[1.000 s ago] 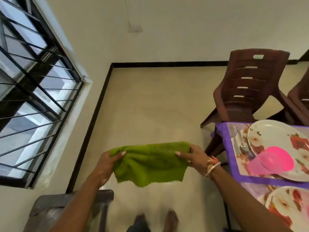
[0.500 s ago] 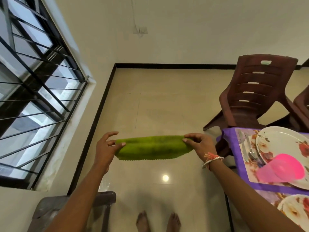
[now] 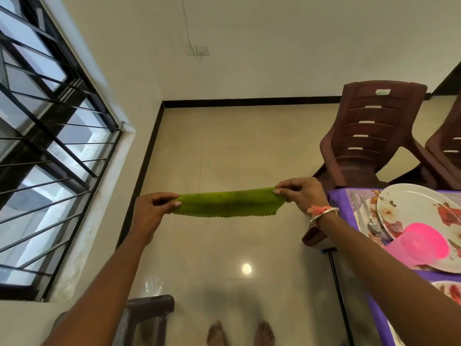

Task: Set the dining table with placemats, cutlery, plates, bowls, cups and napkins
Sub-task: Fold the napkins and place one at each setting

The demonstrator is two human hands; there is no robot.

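Green cloth, a napkin (image 3: 228, 203), is stretched in the air between both hands, folded into a long narrow band with a zigzag lower edge. It hangs above the tiled floor (image 3: 224, 151), to the left of the surface (image 3: 335, 199), touching neither. The left hand (image 3: 149, 211) pinches the napkin's left end between thumb and curled fingers. The right hand (image 3: 301, 193), with a bangle (image 3: 321, 216) at its wrist, pinches the upper right corner between thumb and fingertips.

On the purple-covered surface at the right lies a floral placemat (image 3: 359, 203) carrying a spoon (image 3: 371, 221) and other cutlery just beside a flowered plate (image 3: 411, 203). A pink cup (image 3: 421, 245) rests on the plate's near side; whether it stands upright I cannot tell. Part of a second plate (image 3: 449, 290) shows nearer the person. A brown plastic chair (image 3: 369, 136) stands at the surface's far end, and bare feet (image 3: 217, 333) show below
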